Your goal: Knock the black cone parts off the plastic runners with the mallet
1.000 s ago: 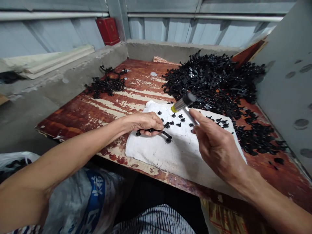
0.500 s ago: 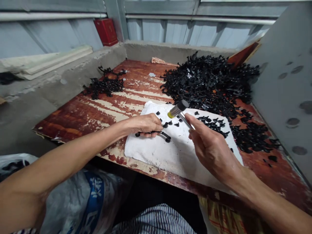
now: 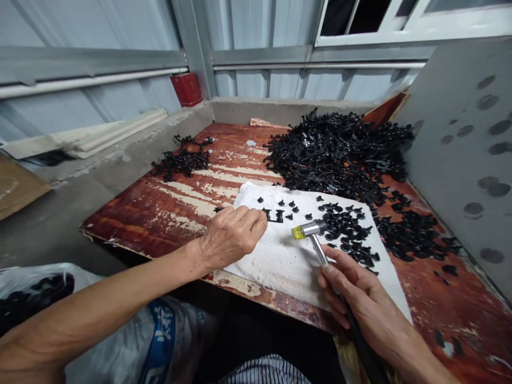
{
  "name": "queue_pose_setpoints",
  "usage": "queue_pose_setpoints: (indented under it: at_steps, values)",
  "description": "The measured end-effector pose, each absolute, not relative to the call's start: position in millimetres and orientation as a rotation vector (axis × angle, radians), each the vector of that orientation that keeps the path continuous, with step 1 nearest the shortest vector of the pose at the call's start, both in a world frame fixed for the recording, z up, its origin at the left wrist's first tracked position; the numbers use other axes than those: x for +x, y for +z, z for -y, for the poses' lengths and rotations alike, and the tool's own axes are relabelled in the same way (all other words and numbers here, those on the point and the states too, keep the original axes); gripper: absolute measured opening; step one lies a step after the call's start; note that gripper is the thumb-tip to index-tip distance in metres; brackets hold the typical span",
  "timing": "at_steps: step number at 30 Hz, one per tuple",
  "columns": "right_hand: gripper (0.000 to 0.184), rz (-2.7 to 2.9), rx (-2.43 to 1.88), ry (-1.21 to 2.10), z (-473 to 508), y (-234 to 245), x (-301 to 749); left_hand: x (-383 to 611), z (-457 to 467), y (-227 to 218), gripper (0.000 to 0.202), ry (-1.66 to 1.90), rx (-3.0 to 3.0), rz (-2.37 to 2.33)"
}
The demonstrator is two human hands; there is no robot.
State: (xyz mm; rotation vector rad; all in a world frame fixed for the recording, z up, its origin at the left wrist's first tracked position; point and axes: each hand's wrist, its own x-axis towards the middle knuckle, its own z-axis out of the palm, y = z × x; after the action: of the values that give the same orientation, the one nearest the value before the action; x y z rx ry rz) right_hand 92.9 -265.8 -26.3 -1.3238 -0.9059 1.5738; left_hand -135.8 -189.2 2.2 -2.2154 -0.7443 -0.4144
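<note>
My left hand [image 3: 234, 234] is closed over a slim black plastic bar [image 3: 276, 215], whose ends stick out on both sides of the fist; the middle is hidden under my fingers. In my right hand [image 3: 358, 290] is a small two-faced mallet [image 3: 313, 229] with a metal neck, one yellow face and one dark face. Its head hangs over the white cloth [image 3: 268, 261], apart from the bar. Several small black mushroom-shaped plugs [image 3: 292, 204] stand loose just beyond the bar. A denser group of plugs [image 3: 348, 226] lies on the cloth's right part.
A large heap of black parts [image 3: 332, 152] covers the back right of the worn red board [image 3: 132, 218]. Another small pile [image 3: 182, 162] lies back left. A grey spotted panel [image 3: 460, 160] borders the right side. Plastic bags [image 3: 116, 336] sit below the front edge.
The mallet has come down and toward me, its yellow face now pointing left. My left hand has turned knuckles-up over the bar. The view has tilted upward.
</note>
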Motion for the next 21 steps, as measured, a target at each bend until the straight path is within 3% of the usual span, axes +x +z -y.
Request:
queue_pose_setpoints:
  at_steps: [15,21]
  values:
    - [0.068,1.008,-1.392,1.578,264.8,-23.1,95.1,-135.9,197.4,-5.1,0.022,-0.439,-2.189,0.783]
    - [0.060,1.026,-1.360,1.609,262.4,-20.2,94.7,-163.6,154.4,22.3,0.029,-0.473,-2.252,1.402]
